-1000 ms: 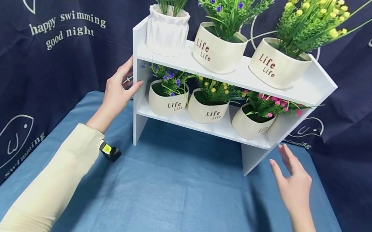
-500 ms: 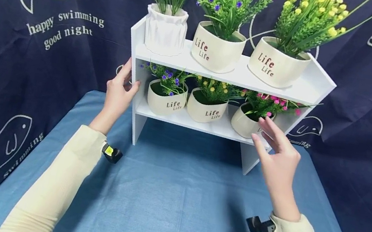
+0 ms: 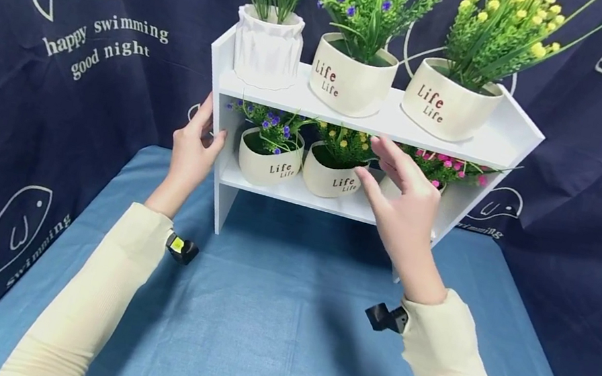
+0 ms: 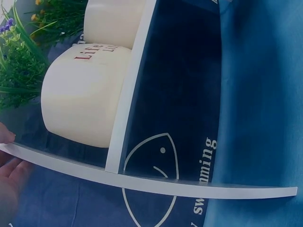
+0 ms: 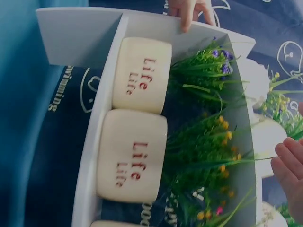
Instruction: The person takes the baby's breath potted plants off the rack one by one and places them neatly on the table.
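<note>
A white two-tier shelf (image 3: pixel 392 118) stands on the blue cloth. My left hand (image 3: pixel 190 152) grips its left side panel (image 4: pixel 156 185), thumb on the inner face and fingers outside. My right hand (image 3: pixel 407 210) is held in front of the lower tier with its fingers extended, holding nothing. Its fingertips are nearest the middle cream pot (image 3: pixel 330 176) with yellow flowers; in the head view I cannot tell whether they touch it. To the left sits a cream pot (image 3: pixel 267 165) with purple flowers. Behind my right hand, the pot with pink flowers (image 3: pixel 452 166) is mostly hidden.
On the upper tier stand a white ribbed pot (image 3: pixel 267 51), a "Life" pot (image 3: pixel 351 82) with purple flowers and another "Life" pot (image 3: pixel 449 103) with yellow flowers. A dark blue fish-print curtain (image 3: pixel 91 110) hangs behind. Blue cloth (image 3: pixel 266 316) covers the table.
My right hand has moved left and up, from beside the shelf's right panel to in front of the lower tier's middle. My left hand stays at the left panel; the pots have not moved.
</note>
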Tool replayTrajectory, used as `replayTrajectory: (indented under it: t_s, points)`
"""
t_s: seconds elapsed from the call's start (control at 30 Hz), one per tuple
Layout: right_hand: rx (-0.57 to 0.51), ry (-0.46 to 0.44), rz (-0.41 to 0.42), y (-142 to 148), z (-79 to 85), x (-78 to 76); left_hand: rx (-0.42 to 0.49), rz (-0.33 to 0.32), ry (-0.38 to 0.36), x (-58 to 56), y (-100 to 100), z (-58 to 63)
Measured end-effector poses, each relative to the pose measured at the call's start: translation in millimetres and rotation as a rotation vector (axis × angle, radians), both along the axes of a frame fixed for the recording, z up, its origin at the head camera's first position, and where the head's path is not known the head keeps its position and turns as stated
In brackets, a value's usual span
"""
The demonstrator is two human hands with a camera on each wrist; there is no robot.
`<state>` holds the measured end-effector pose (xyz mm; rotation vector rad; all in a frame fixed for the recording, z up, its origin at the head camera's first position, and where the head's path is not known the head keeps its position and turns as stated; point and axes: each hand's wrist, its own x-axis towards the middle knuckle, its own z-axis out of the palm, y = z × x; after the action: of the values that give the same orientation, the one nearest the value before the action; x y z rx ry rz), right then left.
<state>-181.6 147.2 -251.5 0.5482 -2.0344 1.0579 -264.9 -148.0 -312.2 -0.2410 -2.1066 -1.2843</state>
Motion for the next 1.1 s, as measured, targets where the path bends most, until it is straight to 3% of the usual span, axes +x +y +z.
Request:
replayTrajectory:
  t_s: [0.2, 0.53, 1.1]
  points:
    - [0.034, 0.01, 0.016, -17, 12.0, -8.1, -0.003, 0.0, 0.004, -0.7, 0, -0.4]
    - [-0.004, -0.011, 0.087, -39, 29.4, -19.7, -0.01, 0.001, 0.028, -1.3, -1, -1.2]
    - [-0.076, -0.262, 0.173, -67, 57.0, -43.2, -0.013, 0.003, 0.042, -0.3, 0, -3.2]
